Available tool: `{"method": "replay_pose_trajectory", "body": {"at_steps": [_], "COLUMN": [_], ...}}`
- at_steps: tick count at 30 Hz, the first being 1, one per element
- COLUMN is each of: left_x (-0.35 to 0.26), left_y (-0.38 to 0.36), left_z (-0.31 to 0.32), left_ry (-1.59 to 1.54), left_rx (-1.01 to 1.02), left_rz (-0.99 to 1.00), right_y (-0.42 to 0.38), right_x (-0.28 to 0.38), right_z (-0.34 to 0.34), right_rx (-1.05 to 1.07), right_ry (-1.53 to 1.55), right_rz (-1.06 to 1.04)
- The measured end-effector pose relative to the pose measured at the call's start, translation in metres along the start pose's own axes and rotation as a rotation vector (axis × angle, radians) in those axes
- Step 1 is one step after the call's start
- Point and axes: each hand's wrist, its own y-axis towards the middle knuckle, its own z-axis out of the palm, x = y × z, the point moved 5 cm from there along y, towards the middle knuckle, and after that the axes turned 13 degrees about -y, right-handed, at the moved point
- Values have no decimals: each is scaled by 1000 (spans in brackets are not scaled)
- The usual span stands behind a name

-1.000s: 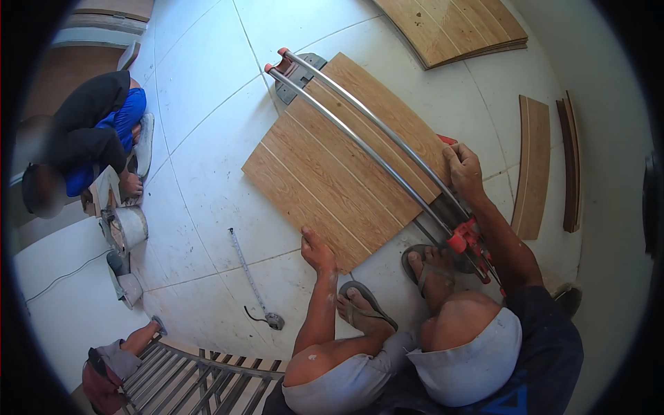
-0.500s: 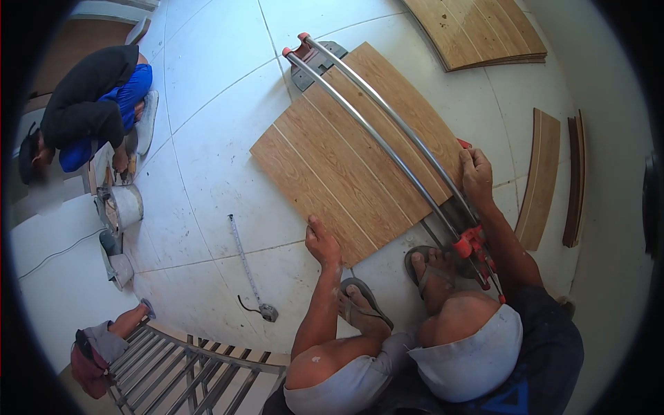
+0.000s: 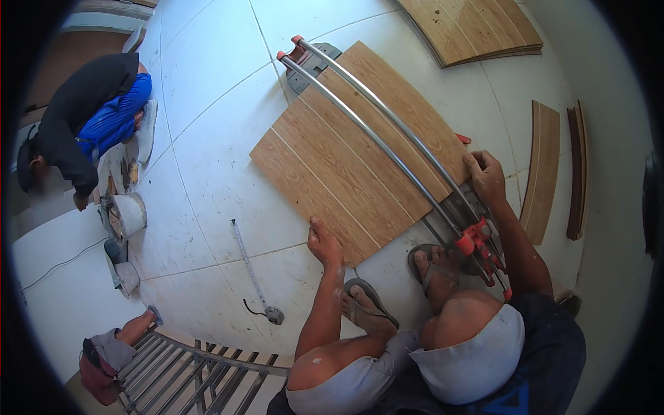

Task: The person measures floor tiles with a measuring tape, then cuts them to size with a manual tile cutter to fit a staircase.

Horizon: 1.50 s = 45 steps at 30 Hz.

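Note:
A wood-look tile (image 3: 318,162) with pale lines lies under the two metal rails of a manual tile cutter (image 3: 377,142). My left hand (image 3: 325,243) grips the tile's near left edge, thumb on top and the other fingers curled at the edge. At the opposite edge my right hand (image 3: 486,176) pinches the tile near its right corner, beside the rails. The cutter's red carriage (image 3: 474,236) rests at the near end of the rails, close to my right forearm. The fingers beneath the tile are hidden.
A tape measure (image 3: 274,315) lies extended on the floor at left. More wood-look tiles (image 3: 477,31) are stacked at the far right, with cut strips (image 3: 541,173) by the wall. A person (image 3: 90,117) crouches at left near a bucket (image 3: 129,214). A metal ladder (image 3: 200,366) lies at lower left.
My right hand has shifted slightly nearer along the tile's edge, uncovering a red part beyond it. My left hand stays on its edge. The crouching person's arm has moved toward the bucket.

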Motion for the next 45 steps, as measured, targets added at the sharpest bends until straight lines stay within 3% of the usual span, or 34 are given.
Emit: {"method": "replay_pose_trajectory", "body": {"at_steps": [6, 12, 13, 17, 21, 26, 45], "left_x": [1, 7, 11, 1, 9, 4, 3], "left_y": [-1, 2, 3, -8, 0, -4, -14], "left_z": [1, 3, 0, 8, 7, 7, 10], "left_ry": [-19, 6, 53, -197, -208, -194, -222], "left_rx": [-8, 4, 39, 27, 19, 55, 50], "left_rz": [-8, 9, -79, -158, -113, -209, -219], "right_y": [-15, -11, -11, -16, -14, -13, -4], "right_x": [-14, -18, -24, -29, -25, -29, -32], "right_z": [0, -4, -3, -1, 2, 3, 9], "right_rx": [137, 138, 134, 129, 133, 125, 125], "right_ry": [26, -16, 10, 110, 195, 209, 400], "right_rz": [57, 24, 27, 78, 77, 111, 243]}}
